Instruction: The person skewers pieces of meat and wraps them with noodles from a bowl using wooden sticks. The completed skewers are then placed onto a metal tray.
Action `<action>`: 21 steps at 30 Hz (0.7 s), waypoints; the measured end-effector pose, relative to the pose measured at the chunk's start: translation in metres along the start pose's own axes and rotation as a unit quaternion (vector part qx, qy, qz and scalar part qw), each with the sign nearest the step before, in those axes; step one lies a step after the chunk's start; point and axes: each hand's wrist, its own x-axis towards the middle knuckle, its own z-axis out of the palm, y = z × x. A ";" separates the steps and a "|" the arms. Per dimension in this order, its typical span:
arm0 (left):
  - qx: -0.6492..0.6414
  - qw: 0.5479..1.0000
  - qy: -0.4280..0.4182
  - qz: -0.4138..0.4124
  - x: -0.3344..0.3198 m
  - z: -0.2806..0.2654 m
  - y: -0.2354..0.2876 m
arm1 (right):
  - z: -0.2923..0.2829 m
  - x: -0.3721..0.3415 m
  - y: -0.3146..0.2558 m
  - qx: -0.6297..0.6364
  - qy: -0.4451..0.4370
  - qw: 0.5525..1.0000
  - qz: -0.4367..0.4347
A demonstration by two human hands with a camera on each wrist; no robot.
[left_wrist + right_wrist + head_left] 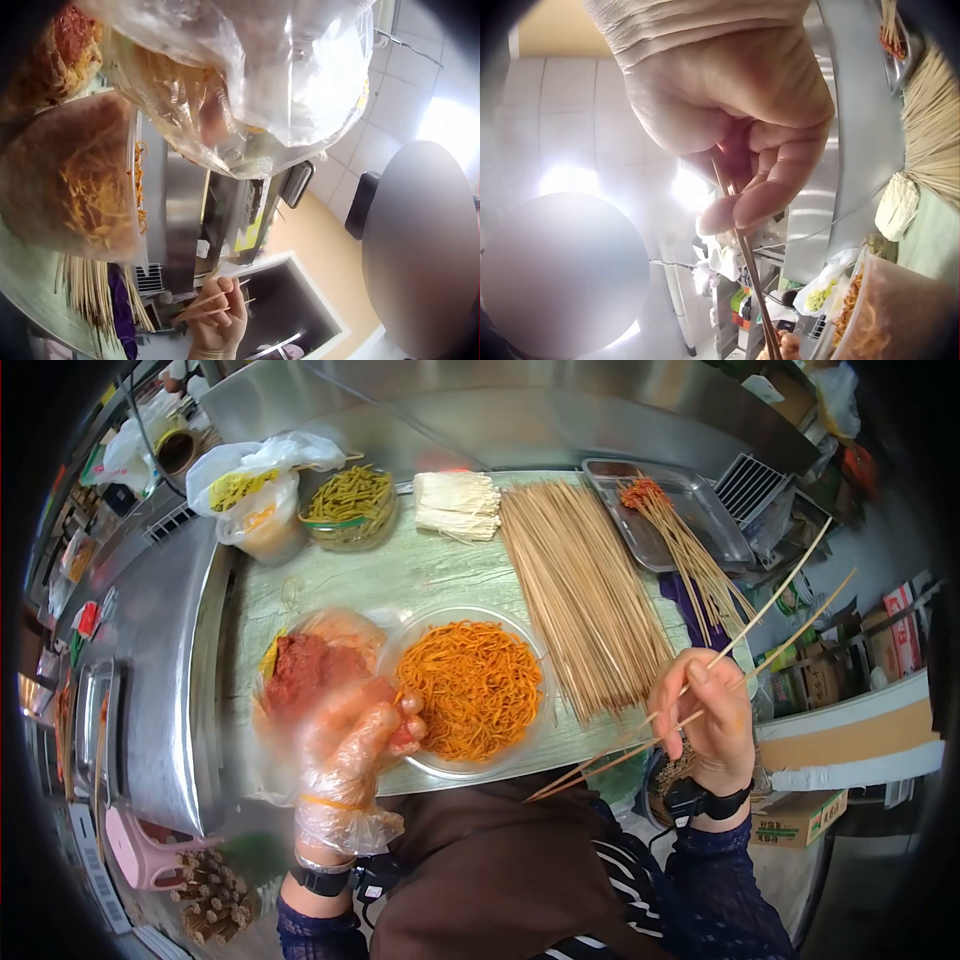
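In the head view my left hand [350, 745] wears a clear plastic glove banded at the wrist. Its fingers curl, with red smears at the tips, between a red, meat-like paste [310, 670] and a round tub of orange shreds [470, 690]. I cannot tell whether those fingers hold some paste. Clear plastic covers much of the left wrist view and hides the fingers. My bare right hand [710, 710] pinches two thin wooden skewers [800, 625], spread apart at their upper ends, low ends slanting over the apron. Thumb and fingers close round the skewers [754, 281] in the right wrist view.
Loose skewers [585, 595] lie in a wide stack right of the tub. Behind stand white enoki-like mushrooms [457, 505], a bowl of green pieces [348, 510] and a bagged tub [262, 520]. A metal tray [655, 540] carries red-tipped skewers [690, 550] at the back right.
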 end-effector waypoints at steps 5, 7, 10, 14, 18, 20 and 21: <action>0.017 1.000 -0.007 0.003 -0.001 0.001 0.001 | 0.003 0.015 0.008 0.042 0.057 0.994 -0.079; 0.008 1.000 -0.018 0.005 0.000 -0.001 0.000 | 0.002 0.019 0.012 0.003 0.078 0.992 -0.099; 0.018 1.000 -0.011 0.007 -0.001 0.000 -0.001 | 0.005 0.022 0.016 -0.020 0.080 0.993 -0.087; 0.027 0.999 0.023 -0.002 -0.004 0.007 0.000 | 0.010 0.026 0.021 -0.029 0.069 0.995 -0.072; 0.022 0.999 0.024 -0.004 -0.004 0.008 0.000 | 0.009 0.028 0.023 -0.038 0.072 0.994 -0.067; 0.019 1.000 0.019 -0.004 -0.003 0.007 0.000 | 0.008 0.029 0.023 -0.041 0.075 0.994 -0.064; 0.018 1.000 0.015 -0.003 -0.003 0.006 -0.001 | 0.008 0.029 0.024 -0.041 0.077 0.994 -0.063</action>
